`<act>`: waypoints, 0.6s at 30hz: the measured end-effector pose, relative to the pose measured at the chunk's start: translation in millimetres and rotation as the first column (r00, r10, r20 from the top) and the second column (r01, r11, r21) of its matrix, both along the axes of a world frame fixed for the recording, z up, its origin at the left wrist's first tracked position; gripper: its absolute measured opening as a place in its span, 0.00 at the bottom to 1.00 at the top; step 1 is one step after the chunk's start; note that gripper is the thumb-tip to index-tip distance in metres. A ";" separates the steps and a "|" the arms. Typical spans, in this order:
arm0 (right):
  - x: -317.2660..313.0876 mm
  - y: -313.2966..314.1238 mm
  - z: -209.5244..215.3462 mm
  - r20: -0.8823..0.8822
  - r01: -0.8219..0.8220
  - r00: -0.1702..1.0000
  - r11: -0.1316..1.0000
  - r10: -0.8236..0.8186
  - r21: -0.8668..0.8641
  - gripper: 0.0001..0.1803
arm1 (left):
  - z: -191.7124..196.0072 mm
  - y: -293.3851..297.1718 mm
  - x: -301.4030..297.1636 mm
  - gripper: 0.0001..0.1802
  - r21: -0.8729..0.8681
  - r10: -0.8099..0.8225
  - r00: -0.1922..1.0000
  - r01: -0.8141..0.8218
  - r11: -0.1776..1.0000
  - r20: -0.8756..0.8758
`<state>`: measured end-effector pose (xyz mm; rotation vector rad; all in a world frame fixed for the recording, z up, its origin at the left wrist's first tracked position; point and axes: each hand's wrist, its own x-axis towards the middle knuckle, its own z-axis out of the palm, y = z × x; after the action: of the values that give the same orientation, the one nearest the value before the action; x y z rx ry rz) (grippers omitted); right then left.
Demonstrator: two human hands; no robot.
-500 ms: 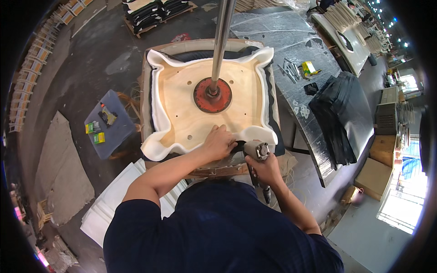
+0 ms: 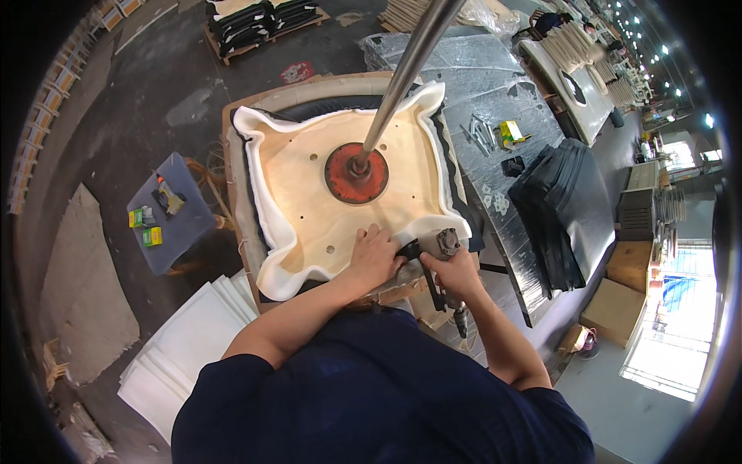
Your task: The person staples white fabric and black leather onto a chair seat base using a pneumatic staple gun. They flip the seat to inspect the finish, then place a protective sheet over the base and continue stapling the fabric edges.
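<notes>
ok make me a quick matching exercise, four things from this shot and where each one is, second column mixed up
Things:
1. left hand
2. right hand
3. red disc
4. white foam sheets

Places:
a. stacked on the floor at the person's left
b. gripping the staple gun
c. at the foot of the metal pole
d. pressed flat on the wooden panel

Pairs: 1-d, 2-b, 3-c, 4-a

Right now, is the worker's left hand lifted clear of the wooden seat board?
No, the left hand lies flat on the wooden board near its folded white padding, while the right hand holds a staple gun.
</notes>
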<state>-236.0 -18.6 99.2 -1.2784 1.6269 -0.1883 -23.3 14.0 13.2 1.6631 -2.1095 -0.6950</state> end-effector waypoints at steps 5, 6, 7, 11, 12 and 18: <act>-9.3 1.9 -4.0 0.017 0.031 0.999 1.000 -0.031 0.005 0.20 | -12.4 0.7 -5.9 0.12 -0.009 0.091 0.985 -0.093 0.996 -0.145; -8.9 5.4 -1.0 0.037 0.022 0.999 1.000 -0.022 -0.011 0.20 | -12.0 0.6 -6.6 0.12 -0.005 0.104 0.983 -0.106 0.994 -0.153; -8.5 6.5 2.0 0.057 0.013 0.998 1.000 -0.012 -0.027 0.20 | -11.5 0.7 -7.3 0.11 -0.001 0.118 0.980 -0.119 0.993 -0.161; -2.9 3.2 12.7 0.047 -0.041 0.998 0.998 0.039 0.053 0.20 | -14.6 -0.9 -7.7 0.11 -0.020 0.154 0.971 -0.160 0.987 -0.185; 0.9 2.5 17.4 0.033 -0.054 0.998 0.996 0.052 0.065 0.19 | -15.2 -0.8 -8.8 0.11 -0.027 0.160 0.969 -0.168 0.985 -0.189; 10.9 -0.8 17.1 0.052 -0.032 0.998 0.996 0.028 0.079 0.18 | -17.7 -2.2 -12.0 0.10 -0.046 0.178 0.962 -0.191 0.980 -0.207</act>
<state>-225.1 -19.4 116.4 -1.2274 1.5565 -0.1352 -35.3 11.8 -4.5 1.6518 -1.7917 -0.6958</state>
